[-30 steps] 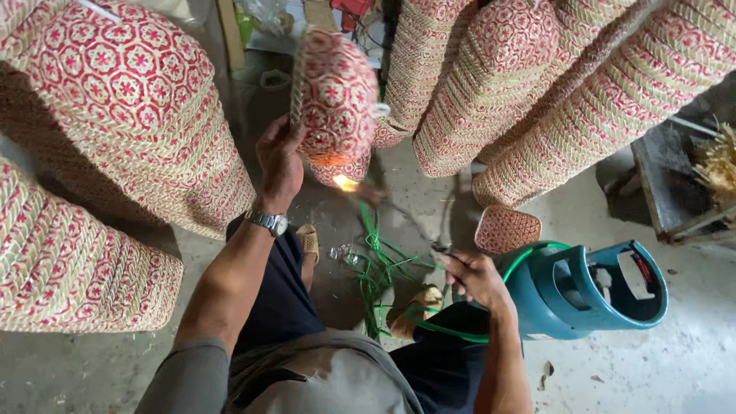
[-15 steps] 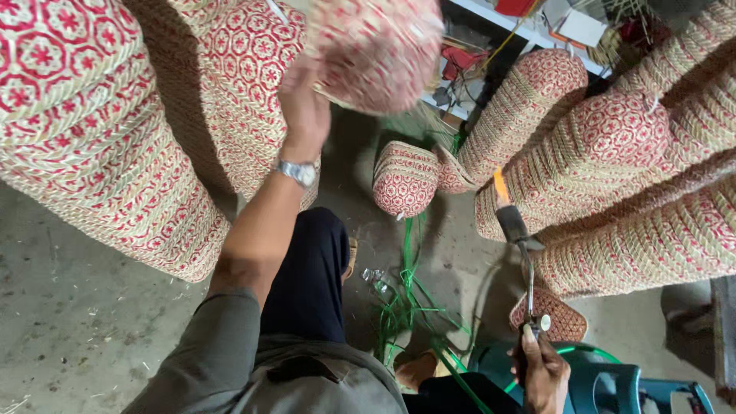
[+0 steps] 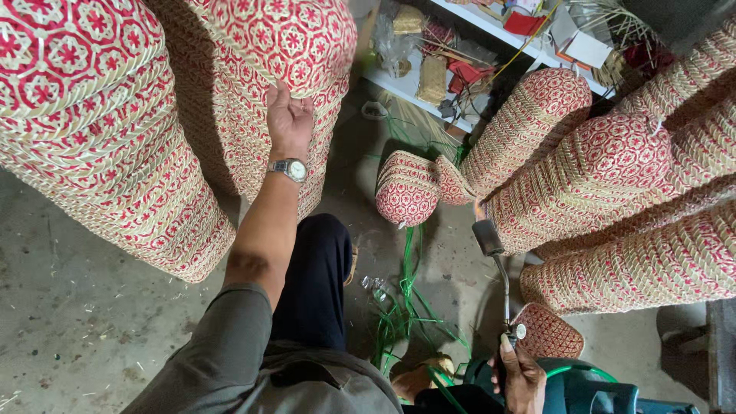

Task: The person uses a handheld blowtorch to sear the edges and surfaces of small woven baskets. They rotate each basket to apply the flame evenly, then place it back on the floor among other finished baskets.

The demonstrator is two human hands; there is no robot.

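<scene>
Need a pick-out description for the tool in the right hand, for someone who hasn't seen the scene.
Start at the leaning stacks of red and straw woven baskets on the right, then drop to the concrete floor below them. The right hand holds a thin metal torch pointing upward, the only metal rod there, with a dark flared head.

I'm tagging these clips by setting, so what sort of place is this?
Probably a basket-weaving workshop: tall stacks of red-patterned woven baskets, loose green strips on the concrete floor, and a cluttered supply shelf.
</scene>
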